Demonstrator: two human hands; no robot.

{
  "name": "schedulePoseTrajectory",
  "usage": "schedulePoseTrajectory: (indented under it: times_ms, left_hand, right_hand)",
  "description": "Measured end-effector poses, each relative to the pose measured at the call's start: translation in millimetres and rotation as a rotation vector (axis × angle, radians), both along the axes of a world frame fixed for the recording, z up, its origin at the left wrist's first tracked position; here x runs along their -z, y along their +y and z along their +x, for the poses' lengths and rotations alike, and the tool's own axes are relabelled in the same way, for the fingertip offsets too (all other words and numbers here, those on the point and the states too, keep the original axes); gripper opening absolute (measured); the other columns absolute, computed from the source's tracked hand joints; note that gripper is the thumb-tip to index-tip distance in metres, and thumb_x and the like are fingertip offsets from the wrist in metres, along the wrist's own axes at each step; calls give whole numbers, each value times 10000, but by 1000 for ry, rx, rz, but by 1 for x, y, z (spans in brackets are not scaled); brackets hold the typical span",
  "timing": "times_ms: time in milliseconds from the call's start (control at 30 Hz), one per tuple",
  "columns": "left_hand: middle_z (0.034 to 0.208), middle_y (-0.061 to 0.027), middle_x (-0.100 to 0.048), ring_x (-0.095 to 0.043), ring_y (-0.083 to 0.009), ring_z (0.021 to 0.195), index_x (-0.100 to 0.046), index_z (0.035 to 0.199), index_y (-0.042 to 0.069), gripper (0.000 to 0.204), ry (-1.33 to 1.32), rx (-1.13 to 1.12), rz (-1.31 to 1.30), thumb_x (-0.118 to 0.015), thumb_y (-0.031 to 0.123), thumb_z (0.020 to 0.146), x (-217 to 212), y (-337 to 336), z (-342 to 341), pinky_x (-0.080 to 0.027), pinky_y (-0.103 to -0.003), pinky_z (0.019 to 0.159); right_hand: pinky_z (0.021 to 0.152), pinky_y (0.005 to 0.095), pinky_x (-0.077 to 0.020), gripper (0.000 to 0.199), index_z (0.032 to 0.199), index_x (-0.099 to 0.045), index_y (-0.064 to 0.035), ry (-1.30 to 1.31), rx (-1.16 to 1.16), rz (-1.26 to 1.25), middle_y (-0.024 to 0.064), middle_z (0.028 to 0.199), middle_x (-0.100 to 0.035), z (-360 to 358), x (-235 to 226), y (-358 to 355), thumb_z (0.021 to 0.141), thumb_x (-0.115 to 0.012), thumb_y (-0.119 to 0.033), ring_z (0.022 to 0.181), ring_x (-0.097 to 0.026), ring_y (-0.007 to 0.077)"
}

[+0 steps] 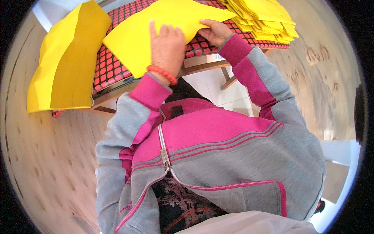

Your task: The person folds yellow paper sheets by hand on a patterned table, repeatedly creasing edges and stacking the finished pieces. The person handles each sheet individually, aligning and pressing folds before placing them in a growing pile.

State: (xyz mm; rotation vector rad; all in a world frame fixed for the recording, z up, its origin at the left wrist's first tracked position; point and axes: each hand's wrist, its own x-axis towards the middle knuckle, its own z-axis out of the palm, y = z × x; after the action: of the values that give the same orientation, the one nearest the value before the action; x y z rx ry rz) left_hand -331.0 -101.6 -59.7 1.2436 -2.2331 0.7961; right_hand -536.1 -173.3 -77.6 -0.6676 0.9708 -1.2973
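Note:
A bright yellow sheet of cloth (pixel 136 39) lies across the small table in front of me, with one corner pointing right. My left hand (pixel 167 46), a red bead bracelet on its wrist, rests on the sheet with its fingers stretched forward; it is open. At the sheet's near right edge, my right hand (pixel 214 33) is closed, its thumb on top and the fingers underneath, pinching the cloth.
Another yellow piece of cloth (pixel 74 66) hangs over the table's left end. Several yellow pieces lie in a layered pile (pixel 261 19) at the back right. The wooden-framed table wears a red and black patterned cover (pixel 107 70).

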Motion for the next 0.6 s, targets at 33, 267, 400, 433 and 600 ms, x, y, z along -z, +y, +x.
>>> schedulePoseTrajectory:
  times_ms: [33,267,400,433,600]
  left_hand:
    - [913,-88,-678,-632,-262,1054,-687,1051,50,229,-17,-2,25,-551,163,907,1,-6,10,-253,-588,1180]
    - [1004,-69,-701,-650,-226,1124,-686,1071,98,228,-148,99,-42,-530,140,910,-12,-36,76,-274,-584,1169]
    - [1080,-57,-691,-652,-229,1109,-663,1069,90,216,-103,84,-65,-543,147,898,-9,-27,57,-296,-580,1156]
    - [1071,-56,-690,-653,-227,1101,-661,1069,87,216,-72,114,-82,-547,146,895,-5,-24,45,-302,-574,1154]
    - [1259,-62,-685,-647,-198,1182,-632,1248,120,366,-70,121,95,-543,96,894,8,-17,22,-310,-537,1160]
  right_hand:
    - [1014,423,-552,297,1293,-526,-14,-12,-3,-8,142,1268,-621,2,-1,5,1003,-558,-68,1157,-633,275]
    - [1029,337,-556,340,1323,-537,5,17,-107,-5,137,1278,-629,31,-12,43,1014,-595,-125,1186,-636,241]
    - [1006,326,-566,323,1302,-556,3,-26,-147,-27,116,1247,-646,36,-11,46,1011,-605,-127,1154,-653,232]
    - [1003,327,-567,323,1301,-557,3,-2,-151,-27,115,1246,-646,35,-9,44,1010,-607,-128,1150,-654,230]
    - [1005,327,-562,324,1298,-553,9,-41,-251,9,132,1248,-642,27,-8,47,1015,-598,-141,1150,-655,250]
